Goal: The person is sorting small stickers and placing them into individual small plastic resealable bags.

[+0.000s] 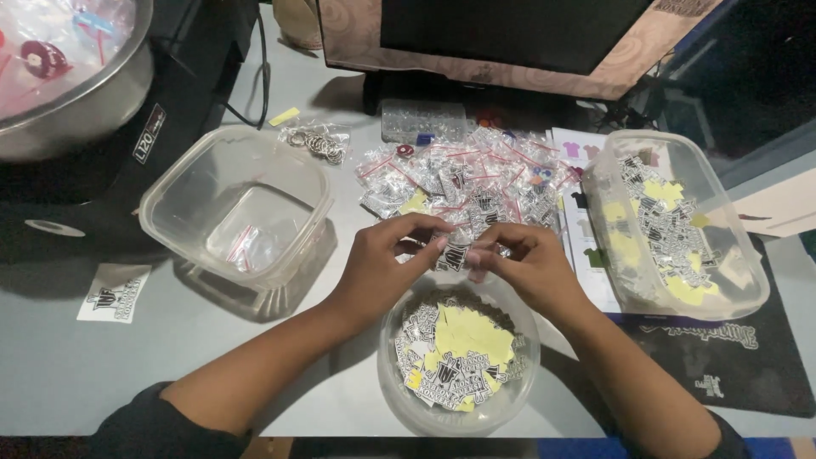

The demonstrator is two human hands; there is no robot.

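Observation:
My left hand and my right hand meet above a round clear bowl, pinching between them a small clear plastic bag with a black-and-white sticker. The bowl is filled with several black-and-white stickers and yellow backing pieces. Just beyond my hands lies a pile of small clear bags with red seal strips. A square clear tub to the left of my left hand holds a few filled bags.
A rectangular clear tub of stickers and yellow pieces stands at the right on a black mat. A steel bowl rests on a black machine at the far left. Metal rings, a loose sticker and a sheet of coloured shirt shapes lie on the grey table.

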